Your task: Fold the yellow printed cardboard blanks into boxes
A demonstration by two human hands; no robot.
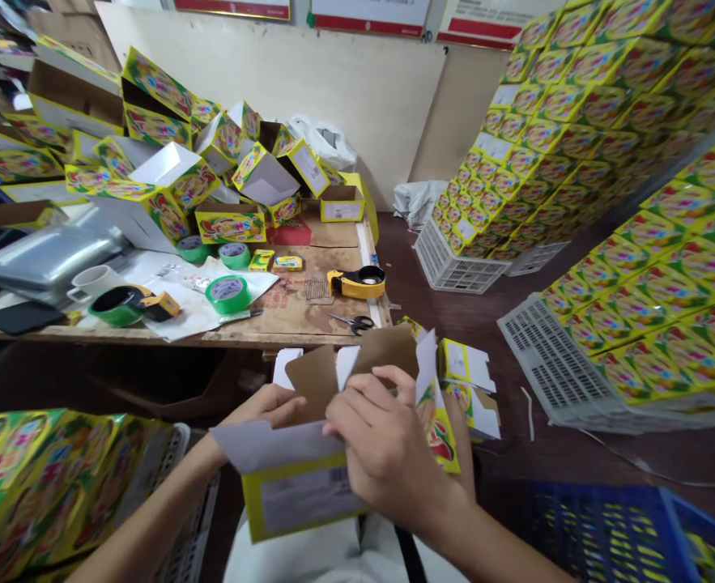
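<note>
Carton (pixel 300 498), flaps up, is between the two hands, above the lap and off the near edge of the table (pixel 248 338), toward its near right corner. Barcode panel faces the body; a printed side shows at right. Long axis judged to run away from the body toward the table, strongly foreshortened; the hands cover much of it.

Right hand (pixel 385 437): nearer the middle of the opening, crossing it from the right. Fingers well curled, thumb side raised, tips gripping the carton at the pale near flap. Left hand (pixel 272 405): at the left side of the opening, fingers part bent and touching the carton; near flap hides the rest, so cannot tell how firmly it grips. Brown flaps stand on the far side, beyond both hands.

Containers: white crate (pixel 460 271) on the floor, past the table's right edge, stacked high with printed cartons. Second white crate (pixel 551 364), closer to the body, also filled with them. White basket (pixel 190 498) at lower left, cartons ranked upright against its wall. Blue basket (pixel 600 530) at lower right; small yellow items show through its slots, kind unclear.

On the table: open cartons (pixel 180 194) heaped along the far left; one small open box (pixel 342 212) at the far right corner, brown interior, contents not visible. Scissors (pixel 357 323) at the near right corner; yellow tape dispenser (pixel 357 283) just beyond, by the right edge.
</note>
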